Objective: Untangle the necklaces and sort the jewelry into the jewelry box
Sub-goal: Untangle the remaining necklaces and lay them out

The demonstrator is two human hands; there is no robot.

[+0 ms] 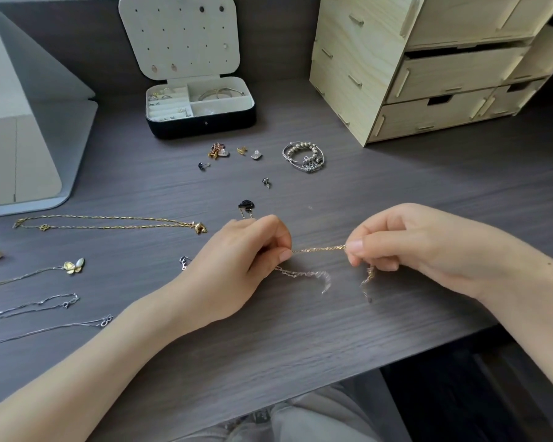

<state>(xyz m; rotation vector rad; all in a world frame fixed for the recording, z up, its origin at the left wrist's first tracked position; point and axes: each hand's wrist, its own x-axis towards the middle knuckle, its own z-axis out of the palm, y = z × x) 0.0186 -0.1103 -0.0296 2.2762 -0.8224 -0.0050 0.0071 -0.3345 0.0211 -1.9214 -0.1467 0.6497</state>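
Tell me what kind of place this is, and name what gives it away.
Probably a desk or dressing table at home. A dark wood-grain tabletop holds an open jewelry box, a small wooden drawer unit and what looks like a standing mirror at the left.

Matt dark wood-grain desk (pixel 300 339). Fine shiny gold-coloured metal chain (pixel 320 249) between both grips. Beyond them, glossy silver-coloured beaded bracelets (pixel 304 156), a pale unvarnished plywood drawer unit (pixel 428 74), and a black jewelry box (pixel 201 122).

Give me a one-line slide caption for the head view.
Both hands, left and right, pull a gold chain taut above the desk, jewelry box open behind.
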